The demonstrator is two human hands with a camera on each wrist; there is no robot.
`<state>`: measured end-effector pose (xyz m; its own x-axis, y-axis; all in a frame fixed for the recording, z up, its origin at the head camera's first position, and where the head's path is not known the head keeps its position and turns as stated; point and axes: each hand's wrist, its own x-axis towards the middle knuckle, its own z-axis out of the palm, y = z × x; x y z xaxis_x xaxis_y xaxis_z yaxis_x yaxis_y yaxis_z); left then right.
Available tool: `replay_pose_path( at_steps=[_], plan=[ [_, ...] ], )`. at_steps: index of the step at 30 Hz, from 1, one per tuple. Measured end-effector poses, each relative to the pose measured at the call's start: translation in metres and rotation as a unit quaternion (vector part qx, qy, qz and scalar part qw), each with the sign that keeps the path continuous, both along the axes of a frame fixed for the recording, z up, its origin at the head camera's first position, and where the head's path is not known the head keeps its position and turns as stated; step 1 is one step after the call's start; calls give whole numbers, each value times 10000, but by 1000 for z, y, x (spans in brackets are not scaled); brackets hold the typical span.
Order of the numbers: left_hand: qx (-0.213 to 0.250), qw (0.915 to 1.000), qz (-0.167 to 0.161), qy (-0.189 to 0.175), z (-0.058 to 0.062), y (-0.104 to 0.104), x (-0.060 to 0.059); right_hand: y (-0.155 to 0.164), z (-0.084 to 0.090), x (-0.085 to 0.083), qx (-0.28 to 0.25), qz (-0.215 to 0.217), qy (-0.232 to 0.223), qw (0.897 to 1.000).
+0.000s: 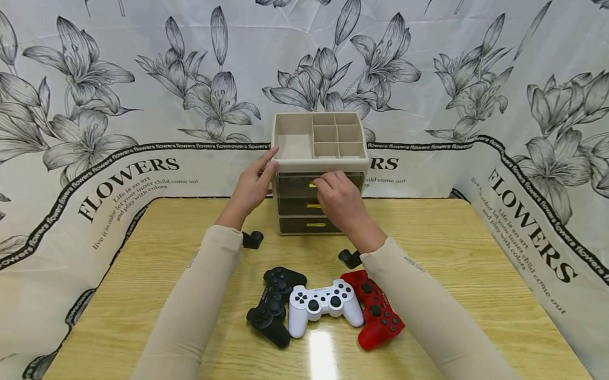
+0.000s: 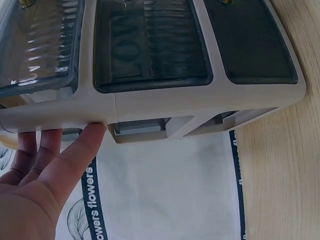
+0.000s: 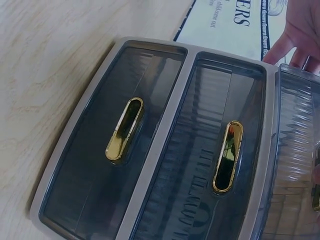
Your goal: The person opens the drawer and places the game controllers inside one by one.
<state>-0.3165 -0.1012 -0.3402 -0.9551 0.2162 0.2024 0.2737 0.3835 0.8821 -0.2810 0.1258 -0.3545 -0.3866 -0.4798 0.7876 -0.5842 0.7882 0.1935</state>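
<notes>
A cream drawer organizer [image 1: 320,165] with three smoky clear drawers stands at the back of the table. My left hand [image 1: 251,186] rests against its left side, fingers fairly straight; the left wrist view shows those fingers [image 2: 67,155] touching the side frame. With my right hand [image 1: 342,202] I pinch the gold handle [image 1: 312,184] of the top drawer [image 3: 295,130], which sticks out a little from the frame. Below, the middle drawer [image 3: 210,130] and bottom drawer [image 3: 112,135] sit flush, each with a gold handle. My right fingertips are mostly cut off in the right wrist view.
In front of the organizer lie a black game controller [image 1: 275,307], a white one [image 1: 325,305] and a red one [image 1: 376,310], close together. Open compartments [image 1: 338,134] top the organizer. Flower-printed cloth [image 1: 221,114] hangs behind and beside the wooden table [image 1: 437,252].
</notes>
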Motion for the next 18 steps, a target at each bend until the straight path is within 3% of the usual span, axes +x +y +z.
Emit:
replay_pose_path(
  at_steps=[18],
  plan=[
    [161,9998,-111,-1,-1,-1,-2,2,0,15,33,191,90,9998]
  ],
)
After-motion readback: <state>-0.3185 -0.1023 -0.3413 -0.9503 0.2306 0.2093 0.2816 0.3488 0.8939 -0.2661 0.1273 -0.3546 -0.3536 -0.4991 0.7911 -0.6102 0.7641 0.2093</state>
